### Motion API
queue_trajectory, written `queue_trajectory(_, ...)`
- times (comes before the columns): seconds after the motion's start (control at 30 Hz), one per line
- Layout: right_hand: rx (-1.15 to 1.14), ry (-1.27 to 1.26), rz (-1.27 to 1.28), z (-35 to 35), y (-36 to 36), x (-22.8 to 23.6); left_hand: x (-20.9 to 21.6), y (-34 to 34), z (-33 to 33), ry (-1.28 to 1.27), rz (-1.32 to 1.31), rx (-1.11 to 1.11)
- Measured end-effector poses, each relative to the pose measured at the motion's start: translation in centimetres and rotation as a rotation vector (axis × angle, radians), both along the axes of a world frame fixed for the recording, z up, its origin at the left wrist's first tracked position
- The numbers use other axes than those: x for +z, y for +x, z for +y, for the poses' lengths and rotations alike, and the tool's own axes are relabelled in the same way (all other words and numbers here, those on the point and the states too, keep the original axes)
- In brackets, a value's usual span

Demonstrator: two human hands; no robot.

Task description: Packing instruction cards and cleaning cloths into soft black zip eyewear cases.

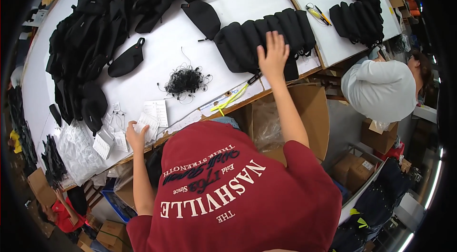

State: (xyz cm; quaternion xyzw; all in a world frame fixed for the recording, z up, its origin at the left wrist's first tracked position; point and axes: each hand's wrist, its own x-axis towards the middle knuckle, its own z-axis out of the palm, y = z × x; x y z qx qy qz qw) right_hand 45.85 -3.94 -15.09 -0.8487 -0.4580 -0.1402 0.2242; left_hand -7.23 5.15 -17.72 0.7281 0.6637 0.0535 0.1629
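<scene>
My right hand [273, 59] lies with spread fingers on a row of black fabric pouches [238, 45], packed side by side near the table's front edge. Another black pouch [202, 17] lies flat just beyond the row's left end. At the left, my left hand [136, 134] touches the edge of some white printed slips [149, 124], thumb and fingers apart. A tangle of thin black loop strings [184, 82] rests between my two hands. The undersides of both hands are hidden.
A large heap of black pouches [90, 28] covers the table's far left. Near its front are a clear bag of white packets [78, 152] and yellow ties [228, 101]. An open cardboard box [309, 118] stands below the edge; a person in grey [381, 87] sits at right.
</scene>
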Motion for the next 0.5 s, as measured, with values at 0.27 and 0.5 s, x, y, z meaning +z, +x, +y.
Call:
queue_trajectory(0.27,-0.341,-0.038,0.003,-2.2,7.3,-0.4,-1.0,-2.6,1.4,-0.036,0.07,-0.034)
queue_trajectory(0.5,0.114,0.24,0.458,-0.9,-2.9,4.8,-0.6,-3.9,3.0,0.211,-0.171,-0.089)
